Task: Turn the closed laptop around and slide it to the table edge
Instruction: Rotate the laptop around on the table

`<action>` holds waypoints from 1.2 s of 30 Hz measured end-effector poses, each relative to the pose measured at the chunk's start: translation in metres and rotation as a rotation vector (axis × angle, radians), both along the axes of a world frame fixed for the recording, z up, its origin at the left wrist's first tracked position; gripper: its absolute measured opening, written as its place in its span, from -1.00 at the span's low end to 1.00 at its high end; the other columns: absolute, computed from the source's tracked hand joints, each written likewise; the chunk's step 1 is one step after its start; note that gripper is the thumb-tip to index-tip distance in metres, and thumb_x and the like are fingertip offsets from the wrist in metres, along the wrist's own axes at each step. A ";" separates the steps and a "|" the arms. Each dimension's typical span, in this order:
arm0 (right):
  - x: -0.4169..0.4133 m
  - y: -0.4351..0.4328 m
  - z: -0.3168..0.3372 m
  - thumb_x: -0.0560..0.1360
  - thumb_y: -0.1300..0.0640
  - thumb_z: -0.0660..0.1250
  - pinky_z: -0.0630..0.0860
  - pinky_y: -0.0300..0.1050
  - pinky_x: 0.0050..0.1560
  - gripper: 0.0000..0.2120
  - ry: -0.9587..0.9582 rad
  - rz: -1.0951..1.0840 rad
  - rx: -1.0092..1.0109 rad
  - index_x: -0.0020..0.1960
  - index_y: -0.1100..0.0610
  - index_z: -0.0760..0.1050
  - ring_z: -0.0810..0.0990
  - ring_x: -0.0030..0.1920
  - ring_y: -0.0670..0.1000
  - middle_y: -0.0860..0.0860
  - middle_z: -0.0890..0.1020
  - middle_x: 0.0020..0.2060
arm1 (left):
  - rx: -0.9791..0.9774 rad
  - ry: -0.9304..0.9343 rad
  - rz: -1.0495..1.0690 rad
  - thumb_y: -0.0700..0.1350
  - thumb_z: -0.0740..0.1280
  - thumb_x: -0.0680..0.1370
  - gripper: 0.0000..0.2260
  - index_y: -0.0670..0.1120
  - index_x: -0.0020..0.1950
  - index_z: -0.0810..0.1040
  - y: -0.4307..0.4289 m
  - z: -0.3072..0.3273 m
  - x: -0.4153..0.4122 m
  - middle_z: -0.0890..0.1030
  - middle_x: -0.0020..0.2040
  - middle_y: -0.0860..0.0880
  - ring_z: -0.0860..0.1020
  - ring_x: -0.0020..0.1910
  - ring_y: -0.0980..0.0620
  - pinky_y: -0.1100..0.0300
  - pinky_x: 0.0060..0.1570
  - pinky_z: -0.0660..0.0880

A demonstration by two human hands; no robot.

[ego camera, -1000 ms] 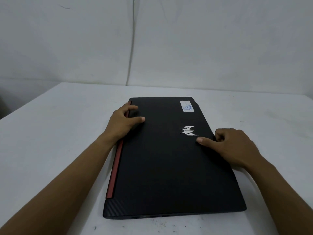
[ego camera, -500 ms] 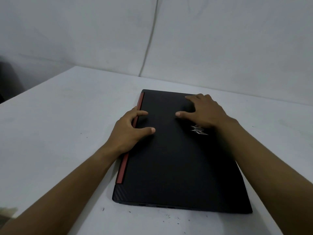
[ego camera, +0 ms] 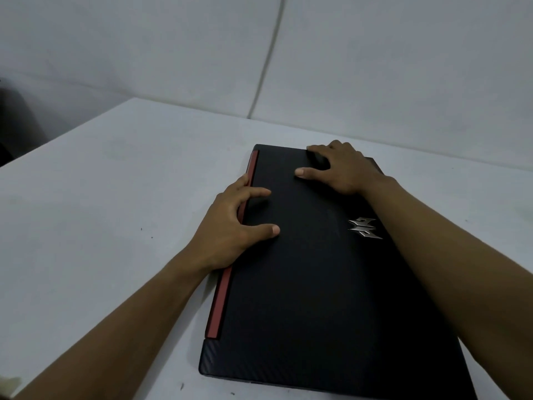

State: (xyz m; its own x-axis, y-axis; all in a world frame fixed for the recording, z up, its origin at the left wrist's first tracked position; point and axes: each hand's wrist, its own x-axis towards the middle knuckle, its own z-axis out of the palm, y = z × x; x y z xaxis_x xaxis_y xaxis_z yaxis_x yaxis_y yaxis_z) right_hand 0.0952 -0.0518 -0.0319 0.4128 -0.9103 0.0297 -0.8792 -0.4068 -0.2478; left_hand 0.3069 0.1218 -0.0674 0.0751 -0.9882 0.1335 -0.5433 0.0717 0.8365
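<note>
A closed black laptop [ego camera: 317, 284] lies on the white table [ego camera: 101, 226], its long side running away from me, with a red strip along its left edge and a silver logo on the lid. My left hand [ego camera: 230, 226] grips that left edge, thumb and forefinger on the lid, the other fingers curled over the red strip. My right hand [ego camera: 343, 168] lies on the lid at the far end, fingers hooked over the far edge, thumb flat on the lid. My right forearm crosses over the laptop's right side and hides it.
A white wall [ego camera: 259, 53] with a vertical seam rises behind the table's far edge. The table's left edge [ego camera: 57, 134] runs diagonally, with a dark gap beyond it. Bare tabletop lies left and right of the laptop.
My right hand has moved from the laptop's right edge across the lid to its far end. My left hand has kept its hold on the left edge. The view has shifted.
</note>
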 end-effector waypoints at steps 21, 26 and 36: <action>-0.060 0.032 -0.006 0.33 -0.63 0.11 0.30 0.14 0.35 -0.11 -0.038 -0.282 -0.011 0.51 -0.17 0.36 0.35 0.41 0.19 0.13 0.46 0.33 | -0.021 0.104 -0.081 0.24 0.44 0.25 -0.49 0.24 0.19 0.58 0.010 0.000 -0.002 0.38 0.49 0.17 0.32 0.44 0.21 0.28 0.29 0.23; -0.091 0.053 -0.007 0.33 -0.64 0.03 0.29 0.18 0.33 -0.10 0.007 -0.430 -0.033 0.49 -0.13 0.38 0.36 0.38 0.23 0.16 0.46 0.32 | 0.016 0.156 -0.148 0.21 0.46 0.24 -0.49 0.17 0.19 0.61 0.016 0.005 -0.004 0.53 0.35 0.17 0.47 0.34 0.18 0.10 0.34 0.38; -0.127 0.100 -0.014 0.32 -0.64 0.00 0.28 0.18 0.30 -0.06 0.013 -0.681 -0.077 0.31 0.05 0.53 0.38 0.34 0.27 0.22 0.48 0.30 | 0.166 0.013 -0.155 0.06 0.50 0.42 -0.65 0.08 0.19 0.62 0.032 0.020 -0.007 0.64 0.18 0.11 0.56 0.19 0.13 0.01 0.31 0.44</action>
State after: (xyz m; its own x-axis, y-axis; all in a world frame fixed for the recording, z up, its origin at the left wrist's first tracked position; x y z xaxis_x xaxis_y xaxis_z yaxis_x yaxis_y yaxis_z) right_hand -0.0317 0.0484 -0.0464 -0.2500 -0.9626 0.1039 -0.9480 0.2216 -0.2284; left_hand 0.2994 0.1533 -0.0472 -0.0790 -0.9964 -0.0314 -0.5258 0.0149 0.8505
